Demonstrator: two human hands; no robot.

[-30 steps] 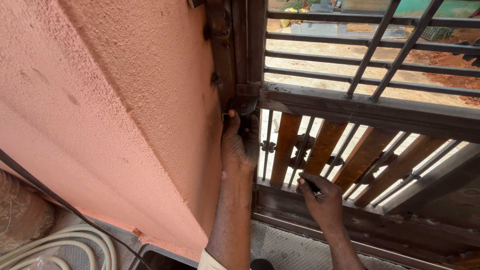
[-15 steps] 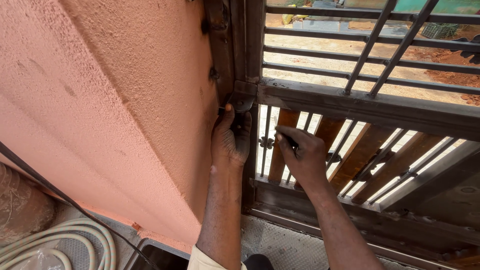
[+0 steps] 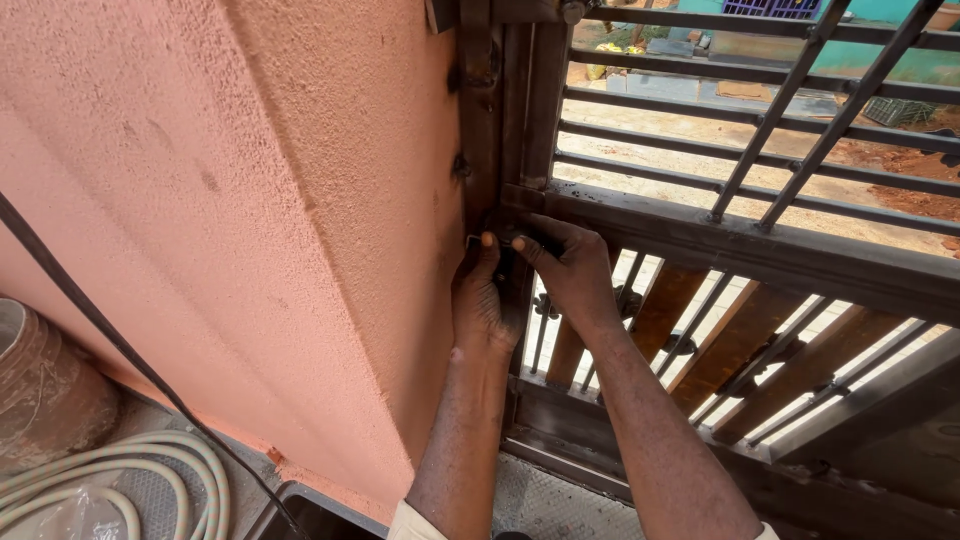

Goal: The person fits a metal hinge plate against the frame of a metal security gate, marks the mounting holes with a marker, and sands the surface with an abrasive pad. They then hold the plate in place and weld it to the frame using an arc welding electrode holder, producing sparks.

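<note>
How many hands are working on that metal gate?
2. The left hand is by the gate post next to the pink wall; the right hand meets it at the gate frame's corner. None else shows.

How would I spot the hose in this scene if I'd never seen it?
Start at the big salmon-pink wall on the left and follow it down to the floor. There, in the bottom left corner, lies the hose, pale cream loops curving beside a brown pot. Unlike the thin black cable slanting across the wall, it is thick, pale and coiled.
</note>
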